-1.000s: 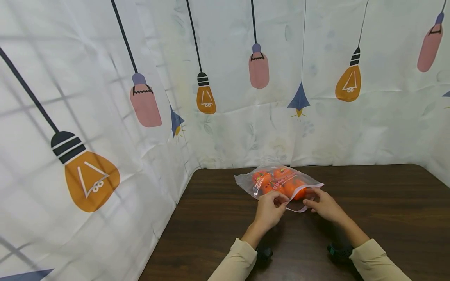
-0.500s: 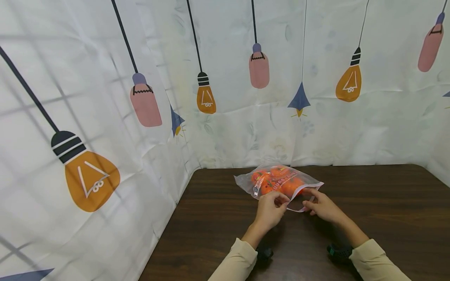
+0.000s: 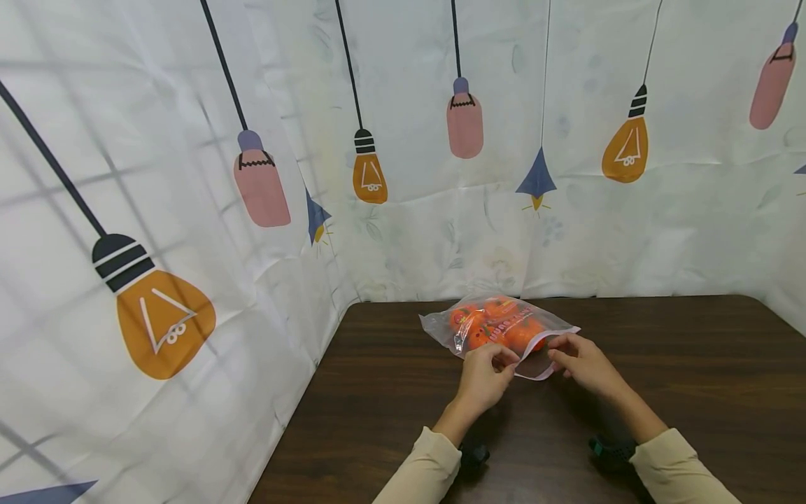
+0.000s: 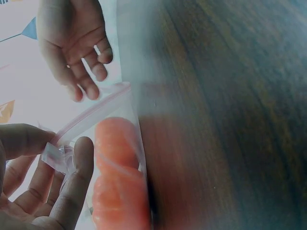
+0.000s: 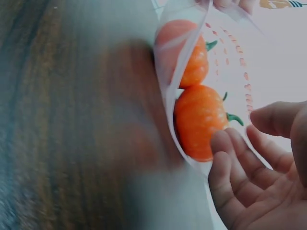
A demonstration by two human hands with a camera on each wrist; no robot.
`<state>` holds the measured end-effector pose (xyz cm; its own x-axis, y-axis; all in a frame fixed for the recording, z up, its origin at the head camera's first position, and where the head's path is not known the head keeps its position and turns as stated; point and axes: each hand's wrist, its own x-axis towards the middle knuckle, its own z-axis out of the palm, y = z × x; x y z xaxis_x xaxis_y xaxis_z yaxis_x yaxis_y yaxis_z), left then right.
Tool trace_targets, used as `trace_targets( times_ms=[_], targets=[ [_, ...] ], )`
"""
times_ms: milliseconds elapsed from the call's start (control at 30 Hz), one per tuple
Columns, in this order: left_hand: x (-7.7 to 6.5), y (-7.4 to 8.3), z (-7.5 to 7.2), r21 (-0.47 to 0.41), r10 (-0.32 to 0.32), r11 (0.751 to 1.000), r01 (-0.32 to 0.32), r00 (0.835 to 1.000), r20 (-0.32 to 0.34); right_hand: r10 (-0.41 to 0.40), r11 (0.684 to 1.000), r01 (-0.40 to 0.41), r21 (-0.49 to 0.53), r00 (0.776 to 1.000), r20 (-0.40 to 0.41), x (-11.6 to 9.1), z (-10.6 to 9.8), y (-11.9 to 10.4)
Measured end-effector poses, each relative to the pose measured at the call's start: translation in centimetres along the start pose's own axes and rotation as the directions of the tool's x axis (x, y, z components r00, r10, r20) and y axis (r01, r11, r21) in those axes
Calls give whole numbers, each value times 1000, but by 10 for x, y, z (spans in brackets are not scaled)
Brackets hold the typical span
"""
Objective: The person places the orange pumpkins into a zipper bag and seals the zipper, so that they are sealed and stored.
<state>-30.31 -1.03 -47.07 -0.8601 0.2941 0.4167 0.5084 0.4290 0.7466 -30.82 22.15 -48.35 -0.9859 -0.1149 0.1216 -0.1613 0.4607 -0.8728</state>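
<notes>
A clear zip bag (image 3: 443, 330) with red printing lies on the table, its pale-edged mouth gaping toward me. Several small orange pumpkins (image 5: 199, 117) with green stems are inside it. My left hand (image 3: 481, 378) pinches the bag's rim between thumb and fingers, at a small clear slider (image 4: 56, 157) seen in the left wrist view. Just right of the mouth is my right hand (image 3: 585, 365), fingers loosely bent with nothing between them. In the left wrist view the right hand's fingertips (image 4: 91, 91) look apart from the bag's rim.
The dark wooden table (image 3: 371, 392) runs back to a white cloth (image 3: 403, 245) printed with hanging lamps, which also covers the left side. A dark band (image 3: 611, 451) is on the right wrist and a dark device (image 3: 474, 455) on the left.
The pumpkin closest to the mouth has gone deeper into the bag. My right hand has drawn back out of the mouth, slightly to the right. The left hand keeps its hold.
</notes>
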Motion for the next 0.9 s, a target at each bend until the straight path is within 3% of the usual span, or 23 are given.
trace_targets(
  times_ms=[267,500,900],
  targets=[
    [0,0,0,19,-5,1000,5,1000,14,-18,998,25,53,993,-117,0,-11,-4],
    [0,-1,1,22,0,1000,0,1000,29,-82,990,91,111,993,-86,1,-15,-4],
    [-1,3,2,17,39,999,-41,994,98,-103,987,108,115,993,-52,0,-10,-7]
  ],
)
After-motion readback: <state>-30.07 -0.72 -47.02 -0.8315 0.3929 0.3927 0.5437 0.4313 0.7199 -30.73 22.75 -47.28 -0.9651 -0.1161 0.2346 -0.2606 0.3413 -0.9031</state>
